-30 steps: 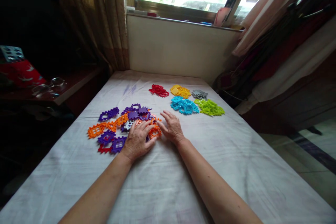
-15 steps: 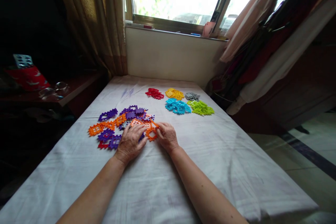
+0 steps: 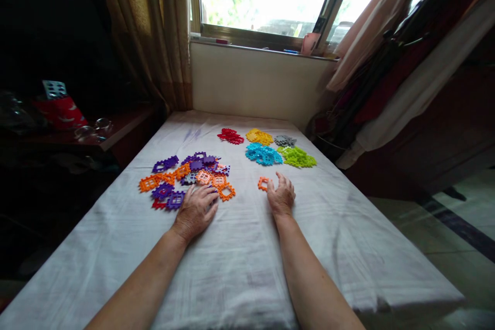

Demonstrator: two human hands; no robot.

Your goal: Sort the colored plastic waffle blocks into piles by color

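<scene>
The sheet (image 3: pixel 367 252) spreads lower right to its edge. The orange piece (image 3: pixel 261 185), long axis unclear, lies right of centre beside the right hand (image 3: pixel 282 197), whose grip I can't tell; the left hand (image 3: pixel 196 208) spreads over the pile's (image 3: pixel 197 165) edge.

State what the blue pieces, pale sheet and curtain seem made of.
Blue pieces: probably plastic, slightly glossy; bright, even colour and toothed edges suggest moulding.
Pale sheet: cloth, matt, with soft creases; fibre unclear.
Curtain: fabric, perhaps with a faint sheen, hanging in deep folds; fibre unclear too.
</scene>
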